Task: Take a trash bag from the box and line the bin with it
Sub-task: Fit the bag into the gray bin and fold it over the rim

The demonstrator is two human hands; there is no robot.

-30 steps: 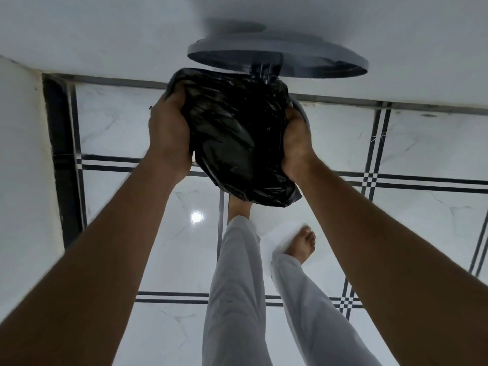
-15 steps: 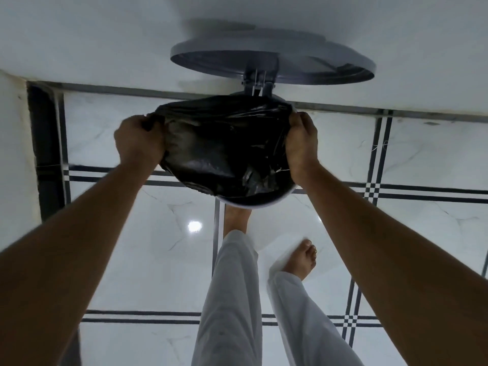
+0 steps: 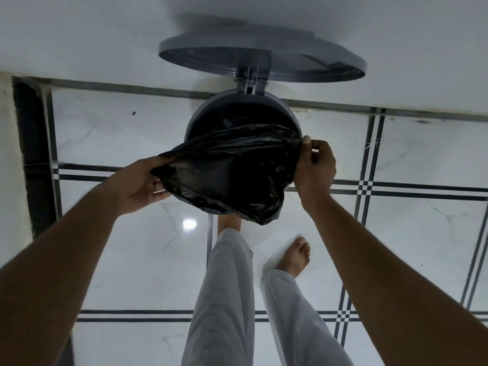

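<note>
A round grey bin (image 3: 211,108) stands on the floor against the wall, its lid (image 3: 264,56) swung up and open. A black trash bag (image 3: 229,175) hangs inside the bin, and its mouth is stretched over the near half of the rim. My left hand (image 3: 140,183) grips the bag's edge and holds it out past the bin's left side. My right hand (image 3: 314,170) pinches the bag's edge at the right of the rim. The bin's far rim is bare. No box is in view.
The floor is glossy white tile (image 3: 132,260) with dark stripe lines. A white wall (image 3: 79,35) runs behind the bin, and a dark strip (image 3: 31,154) runs down the left. My legs in white trousers (image 3: 224,299) and my bare feet stand just in front of the bin.
The bag went from a bunched bundle above the bin to spread inside it. My left hand has pulled its edge outward to the left, and the bin's far rim now shows.
</note>
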